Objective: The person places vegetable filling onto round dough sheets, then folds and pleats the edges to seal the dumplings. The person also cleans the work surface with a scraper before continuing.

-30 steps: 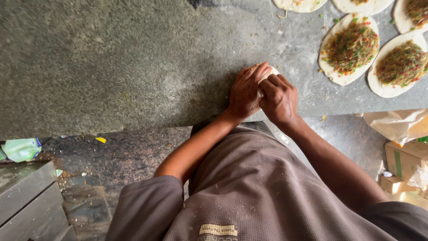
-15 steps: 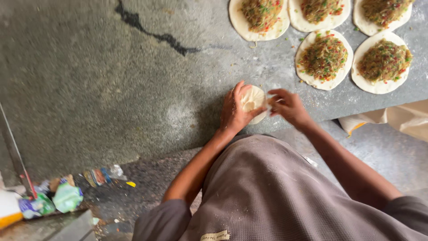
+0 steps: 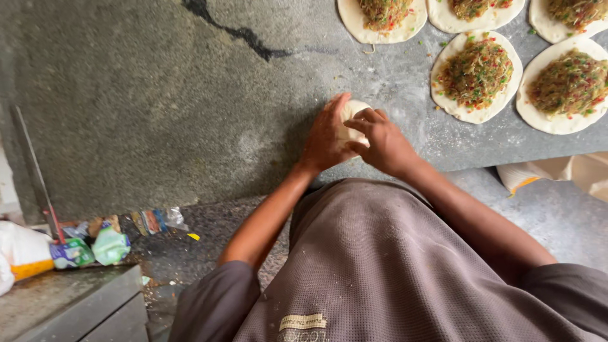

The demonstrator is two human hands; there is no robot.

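Observation:
A pale folded piece of dough lies on the grey stone counter near its front edge. My left hand cups its left side, fingers pointing away from me. My right hand presses on its right side from above, fingers curled over it. Most of the dough is hidden under both hands.
Several round flat dough discs topped with shredded vegetable filling lie at the far right, the nearest one just right of my hands. A dark crack runs across the counter. Crumpled wrappers and a white sack lie on the floor.
Both hands have closed together over the dough again after being slightly apart half a second ago. The camera view has shifted, showing more filled discs.

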